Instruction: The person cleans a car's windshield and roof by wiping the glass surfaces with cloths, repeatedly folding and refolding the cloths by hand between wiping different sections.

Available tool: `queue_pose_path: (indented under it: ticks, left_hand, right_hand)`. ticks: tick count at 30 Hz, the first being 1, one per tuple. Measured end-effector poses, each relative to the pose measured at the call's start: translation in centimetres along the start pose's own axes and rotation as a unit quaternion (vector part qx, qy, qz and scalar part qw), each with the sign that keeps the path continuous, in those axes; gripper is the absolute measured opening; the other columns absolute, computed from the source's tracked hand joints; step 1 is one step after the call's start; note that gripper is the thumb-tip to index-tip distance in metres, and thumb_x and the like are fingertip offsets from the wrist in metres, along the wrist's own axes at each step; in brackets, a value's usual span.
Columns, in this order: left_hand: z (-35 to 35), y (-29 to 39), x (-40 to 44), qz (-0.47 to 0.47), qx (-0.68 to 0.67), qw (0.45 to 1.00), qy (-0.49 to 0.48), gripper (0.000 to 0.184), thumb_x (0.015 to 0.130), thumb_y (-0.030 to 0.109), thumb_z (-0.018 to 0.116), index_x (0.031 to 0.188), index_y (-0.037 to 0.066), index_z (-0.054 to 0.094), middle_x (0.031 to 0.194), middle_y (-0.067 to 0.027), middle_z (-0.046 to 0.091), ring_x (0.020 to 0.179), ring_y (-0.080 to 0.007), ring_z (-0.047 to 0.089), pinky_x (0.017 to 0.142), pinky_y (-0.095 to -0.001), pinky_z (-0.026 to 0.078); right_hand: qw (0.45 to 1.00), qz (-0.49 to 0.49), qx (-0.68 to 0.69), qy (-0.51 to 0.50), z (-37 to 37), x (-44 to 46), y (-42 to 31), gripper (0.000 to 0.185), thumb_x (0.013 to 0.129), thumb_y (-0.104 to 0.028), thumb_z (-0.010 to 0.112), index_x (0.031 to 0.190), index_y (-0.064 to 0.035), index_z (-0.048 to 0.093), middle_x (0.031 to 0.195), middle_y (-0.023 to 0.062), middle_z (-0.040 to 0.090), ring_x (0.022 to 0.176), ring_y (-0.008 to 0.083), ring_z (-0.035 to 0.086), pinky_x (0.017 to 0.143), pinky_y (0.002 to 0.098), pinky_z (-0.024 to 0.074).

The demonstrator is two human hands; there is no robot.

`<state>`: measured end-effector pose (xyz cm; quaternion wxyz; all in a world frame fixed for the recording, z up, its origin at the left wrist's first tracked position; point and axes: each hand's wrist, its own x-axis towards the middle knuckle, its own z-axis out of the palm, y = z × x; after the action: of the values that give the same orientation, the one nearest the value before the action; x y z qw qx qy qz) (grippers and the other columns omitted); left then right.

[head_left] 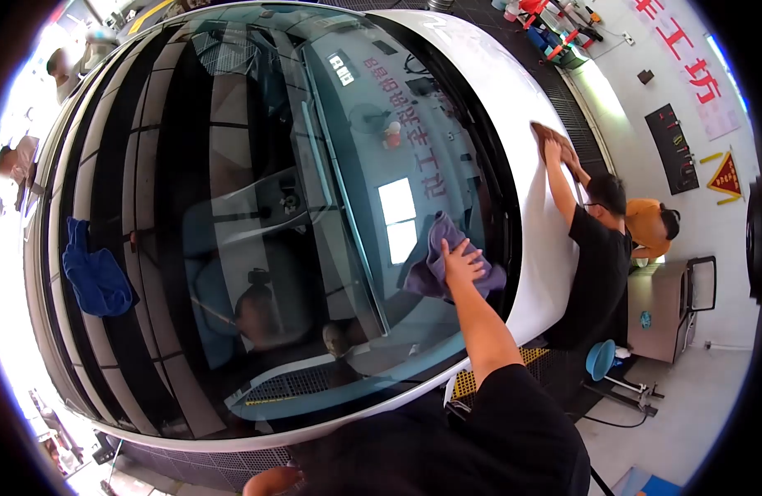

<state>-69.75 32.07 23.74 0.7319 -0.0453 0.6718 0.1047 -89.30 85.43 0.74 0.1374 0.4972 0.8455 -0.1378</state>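
My right hand [463, 264] presses a purple microfibre towel [439, 263] against the lower windshield [348, 165] of a white car. The fingers are a little apart and bent over the bunched cloth, and the bare arm stretches out from a black sleeve. At the bottom edge a bit of bare skin shows beside my dark shirt; my left hand itself is out of sight. The glass is shiny and mirrors red lettering, a bright window and people. A blue towel [98, 269] lies crumpled on the striped-looking dark roof.
Across the white hood [480, 66], a co-worker in black [600, 248] holds a brown cloth on the paint. Behind, another person wears orange [648, 225]. A metal cabinet [658, 310], a blue basin [600, 360] and a wall-mounted tool board [672, 149] are on that side.
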Motion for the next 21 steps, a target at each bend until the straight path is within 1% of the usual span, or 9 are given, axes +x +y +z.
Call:
queue_pose_path:
  ticks: [2,3,5,7,8,11,17,19,21]
  left_hand:
    - [-3.1,0.8,-3.7,0.058,-0.044,0.996,0.044,0.045,0.099,0.038,0.052,0.118,0.0,0.066,0.117,-0.0173,0.068,0.111,-0.029,0.064,0.09,-0.0424,0.053]
    - [-4.8,0.4,-4.6,0.166,-0.166,0.963,0.133,0.04,0.1,0.032,0.051,0.119,0.0,0.064,0.112,-0.0187,0.069,0.106,-0.028,0.066,0.09,-0.0406,0.054]
    - [-9.7,2.0,-6.5,0.312,-0.383,0.833,0.249,0.034,0.096,0.026,0.059,0.114,-0.002,0.062,0.094,-0.0168,0.072,0.087,-0.0256,0.071,0.084,-0.0362,0.056]
    - [-16.7,4.4,-6.2,0.394,-0.304,0.721,0.483,0.04,0.092,0.035,0.065,0.103,-0.003,0.06,0.085,-0.0159,0.069,0.077,-0.0225,0.068,0.074,-0.0335,0.054]
    - [-20.9,3.4,-5.3,0.422,-0.292,0.69,0.51,0.033,0.096,0.029,0.06,0.107,-0.002,0.06,0.096,-0.0164,0.068,0.089,-0.0228,0.067,0.083,-0.0348,0.054]
    - [-31.6,3.3,-2.9,0.399,-0.065,0.639,0.654,0.033,0.101,0.018,0.051,0.126,-0.003,0.055,0.127,-0.0167,0.059,0.119,-0.0275,0.057,0.104,-0.0371,0.042]
    - [-43.5,0.6,-1.6,0.164,0.251,0.572,0.763,0.052,0.105,0.03,0.041,0.15,0.005,0.033,0.157,-0.0132,0.032,0.146,-0.0304,0.027,0.119,-0.04,0.018]
    - [-44.9,0.2,-1.5,0.043,0.309,0.541,0.781,0.059,0.105,0.041,0.035,0.155,0.011,0.026,0.16,-0.0083,0.027,0.149,-0.0285,0.021,0.12,-0.0436,0.013]
    - [-44.9,0.4,-1.1,0.052,0.314,0.516,0.795,0.06,0.105,0.042,0.035,0.155,0.011,0.025,0.161,-0.0078,0.026,0.149,-0.028,0.021,0.12,-0.0443,0.012]
  right_hand:
    - [0.999,0.012,-0.001,0.051,0.3,-2.4,-3.0,0.082,0.094,-0.065,0.039,0.15,-0.0045,0.03,0.154,0.0294,0.027,0.132,0.0531,0.036,0.106,0.061,0.0314]
    - [0.997,-0.083,0.0,0.006,-3.1,-6.4,-6.2,0.073,0.096,-0.052,0.043,0.145,0.0004,0.033,0.147,0.0331,0.034,0.13,0.0516,0.039,0.098,0.062,0.0389]
    - [0.904,-0.308,-0.17,0.243,1.9,-14.4,-12.8,0.064,0.093,-0.036,0.049,0.142,0.0033,0.037,0.147,0.036,0.031,0.133,0.0538,0.036,0.1,0.0653,0.0363]
    - [0.76,-0.61,0.212,0.064,-2.4,-22.6,-16.1,0.082,0.087,-0.048,0.056,0.147,0.0029,0.032,0.152,0.0328,0.025,0.142,0.0547,0.018,0.112,0.0669,0.0166]
    - [0.717,-0.661,0.213,-0.057,-4.0,-24.8,-16.6,0.087,0.086,-0.045,0.06,0.149,0.0044,0.026,0.155,0.0289,0.023,0.145,0.0494,0.016,0.116,0.0596,0.0171]
    - [0.734,-0.585,0.334,-0.079,-2.0,-23.7,-16.1,0.084,0.088,-0.039,0.06,0.148,0.0087,0.026,0.157,0.03,0.019,0.148,0.0387,0.02,0.12,0.0388,0.0183]
    - [0.872,-0.411,0.255,0.077,-0.5,-6.9,-5.4,0.078,0.084,-0.038,0.068,0.145,0.0011,0.039,0.155,0.0221,0.031,0.147,0.0356,0.023,0.12,0.0406,0.021]
    - [0.937,-0.277,0.177,0.113,2.7,0.3,1.7,0.075,0.087,-0.041,0.065,0.147,-0.0056,0.038,0.156,0.0185,0.031,0.147,0.0375,0.023,0.12,0.0415,0.0206]
    - [0.993,-0.049,0.102,0.023,1.9,4.6,7.8,0.072,0.093,-0.056,0.05,0.153,-0.0213,0.032,0.161,0.0171,0.019,0.148,0.0416,0.015,0.117,0.0566,0.0144]
